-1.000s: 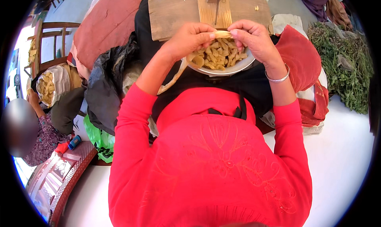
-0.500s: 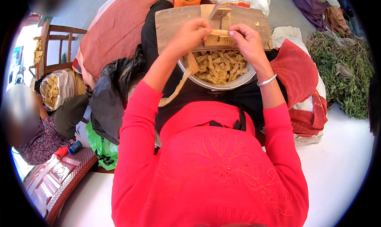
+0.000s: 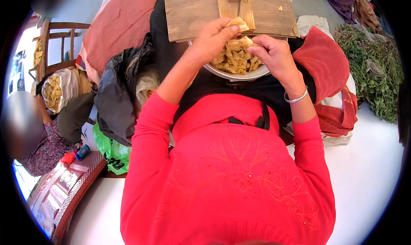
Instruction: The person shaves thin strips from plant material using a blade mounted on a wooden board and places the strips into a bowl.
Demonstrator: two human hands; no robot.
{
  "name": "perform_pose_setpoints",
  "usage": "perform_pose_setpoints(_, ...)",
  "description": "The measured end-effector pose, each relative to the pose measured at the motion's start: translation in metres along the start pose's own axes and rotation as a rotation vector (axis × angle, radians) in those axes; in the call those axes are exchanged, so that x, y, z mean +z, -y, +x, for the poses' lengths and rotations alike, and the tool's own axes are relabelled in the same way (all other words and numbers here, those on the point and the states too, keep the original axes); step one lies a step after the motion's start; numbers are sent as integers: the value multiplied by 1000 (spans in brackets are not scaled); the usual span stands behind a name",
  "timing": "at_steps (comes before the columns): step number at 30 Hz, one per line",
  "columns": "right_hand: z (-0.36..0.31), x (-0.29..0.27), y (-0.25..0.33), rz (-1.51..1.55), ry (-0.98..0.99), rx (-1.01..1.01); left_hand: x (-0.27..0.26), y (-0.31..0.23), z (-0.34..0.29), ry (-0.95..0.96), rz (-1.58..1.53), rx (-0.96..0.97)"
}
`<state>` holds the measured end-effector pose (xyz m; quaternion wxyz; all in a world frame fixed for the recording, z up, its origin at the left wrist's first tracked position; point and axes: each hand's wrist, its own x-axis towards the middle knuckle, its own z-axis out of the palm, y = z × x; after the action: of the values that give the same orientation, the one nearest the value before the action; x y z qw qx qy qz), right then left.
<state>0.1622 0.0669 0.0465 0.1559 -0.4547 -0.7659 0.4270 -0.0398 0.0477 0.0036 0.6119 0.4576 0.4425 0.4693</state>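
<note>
My left hand [image 3: 214, 39] pinches a folded, tan, dried-looking strip [image 3: 238, 24] at the near edge of a wooden board [image 3: 192, 16]. On the board's middle block [image 3: 224, 7] stands an upright metal blade [image 3: 239, 7] under a wooden crosspiece. Just to the right and nearer to me, the fingers of my right hand [image 3: 274, 56] are closed on a short tan piece [image 3: 246, 41]. Below both hands is a pale round basin [image 3: 246, 77] heaped with short tan pieces [image 3: 233, 61]. The heap is partly hidden by my hands.
A red cushion [image 3: 323, 67] lies to the right, with a heap of green plants [image 3: 368, 69] beyond. On the left are a black plastic bag [image 3: 117, 101], a green bag [image 3: 112, 150] and a sack of tan pieces [image 3: 53, 93]. Another person [image 3: 47, 146] sits at the far left.
Both hands have come off the blade toward me. The strip stretched between them is now apart, a part in each hand. My right hand has lowered over the basin.
</note>
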Motion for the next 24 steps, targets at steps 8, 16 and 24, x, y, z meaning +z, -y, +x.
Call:
perform_pose_setpoints(8, -9, -3, -6, -127, -8, -308, 13, -7, -25, 160, -12, -157)
perform_pose_setpoints(16, -2, 13, 17, -495, -227, -594, 24, -14, -32, 131, 109, -603)
perform_pose_setpoints(24, 0, 16, -3, -264, -373, -375, 43, -1, -39, 416, -104, -480)
